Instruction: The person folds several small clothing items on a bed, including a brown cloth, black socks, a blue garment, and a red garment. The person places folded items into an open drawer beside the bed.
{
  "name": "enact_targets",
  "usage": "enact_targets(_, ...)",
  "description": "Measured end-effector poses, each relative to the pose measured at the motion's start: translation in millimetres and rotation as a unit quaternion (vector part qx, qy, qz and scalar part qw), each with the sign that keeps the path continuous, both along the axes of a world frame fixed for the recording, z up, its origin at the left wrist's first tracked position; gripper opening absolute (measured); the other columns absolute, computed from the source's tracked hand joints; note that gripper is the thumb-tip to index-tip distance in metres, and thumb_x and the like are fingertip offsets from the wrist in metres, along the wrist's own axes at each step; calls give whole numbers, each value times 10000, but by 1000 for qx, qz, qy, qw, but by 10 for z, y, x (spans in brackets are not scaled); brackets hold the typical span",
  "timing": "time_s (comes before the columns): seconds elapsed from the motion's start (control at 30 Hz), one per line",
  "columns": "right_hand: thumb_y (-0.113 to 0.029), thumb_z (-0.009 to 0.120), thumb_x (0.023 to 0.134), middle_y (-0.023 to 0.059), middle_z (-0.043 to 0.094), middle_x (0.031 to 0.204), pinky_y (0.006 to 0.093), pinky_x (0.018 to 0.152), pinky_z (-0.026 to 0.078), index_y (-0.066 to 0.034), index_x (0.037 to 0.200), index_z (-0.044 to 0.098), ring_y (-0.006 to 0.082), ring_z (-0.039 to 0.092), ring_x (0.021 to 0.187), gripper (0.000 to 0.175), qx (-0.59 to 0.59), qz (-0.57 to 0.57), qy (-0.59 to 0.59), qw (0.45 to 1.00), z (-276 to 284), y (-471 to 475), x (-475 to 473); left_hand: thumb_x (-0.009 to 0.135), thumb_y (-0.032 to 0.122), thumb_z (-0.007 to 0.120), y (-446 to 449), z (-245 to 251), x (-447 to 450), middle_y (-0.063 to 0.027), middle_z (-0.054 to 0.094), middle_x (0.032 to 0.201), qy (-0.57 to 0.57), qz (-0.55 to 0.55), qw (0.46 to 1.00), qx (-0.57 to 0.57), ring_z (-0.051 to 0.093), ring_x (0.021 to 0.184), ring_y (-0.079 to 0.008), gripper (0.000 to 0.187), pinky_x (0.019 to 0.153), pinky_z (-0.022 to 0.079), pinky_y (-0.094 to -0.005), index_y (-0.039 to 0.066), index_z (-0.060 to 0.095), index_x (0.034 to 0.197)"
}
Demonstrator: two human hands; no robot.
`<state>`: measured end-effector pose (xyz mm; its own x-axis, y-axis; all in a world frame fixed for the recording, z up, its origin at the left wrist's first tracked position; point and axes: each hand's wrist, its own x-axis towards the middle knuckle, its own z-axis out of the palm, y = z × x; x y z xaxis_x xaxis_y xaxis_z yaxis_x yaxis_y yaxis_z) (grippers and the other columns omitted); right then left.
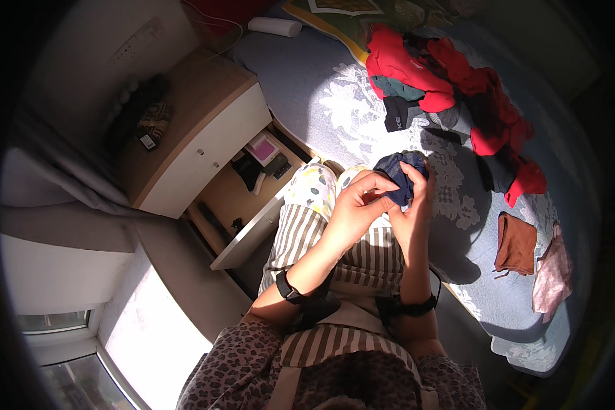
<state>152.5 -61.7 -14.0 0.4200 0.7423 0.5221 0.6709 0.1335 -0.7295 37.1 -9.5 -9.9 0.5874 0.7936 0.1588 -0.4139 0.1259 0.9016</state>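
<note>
A bundled piece of dark navy fabric (397, 171) is held between my two hands, above my knees. My left hand (361, 197) pinches its near edge with thumb and fingers. Around its right side curls my right hand (414, 192), thumb and forefinger pressing into the cloth. What kind of garment it is cannot be made out. A striped apron (300, 238) covers my lap. To the right on the bed (451, 205) lies a heap of clothes with red garments (410, 66), dark pieces and a black sock-like item with lettering (397, 114).
A folded brown cloth (516, 243) and a pink cloth (553, 274) lie at the bed's right. Left of my knees, a nightstand (205, 138) has its lower drawer (246, 236) pulled out, with small items inside. A white cylinder (274, 26) lies at the bed's far end.
</note>
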Motion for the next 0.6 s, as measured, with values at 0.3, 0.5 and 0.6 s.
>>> enact_targets(0.3,125,564,668,201,477,1284,445,1011,376,-80,1152,579,391,460,1212,526,39,-5,-72,997,-146,42,116,926,9,536,-41,-164,-7,-1,584,984,-104,-22,988,-116,554,887,-73,131,800,436,-204,28,531,1056)
enact_targets(0.5,170,464,676,185,536,1219,387,991,399,-36,1185,576,313,521,1154,560,31,20,3,999,-176,5,131,933,24,535,-17,-147,24,3,572,950,-92,19,992,-85,535,866,-48,118,752,432,-185,27,522,1051)
enact_targets(0.6,194,424,715,117,539,1214,326,980,406,-45,1210,562,208,523,1132,567,60,43,225,971,-233,37,14,898,-19,528,-12,-33,-63,-37,581,958,102,162,976,101,556,869,-97,148,760,440,-205,18,563,1037)
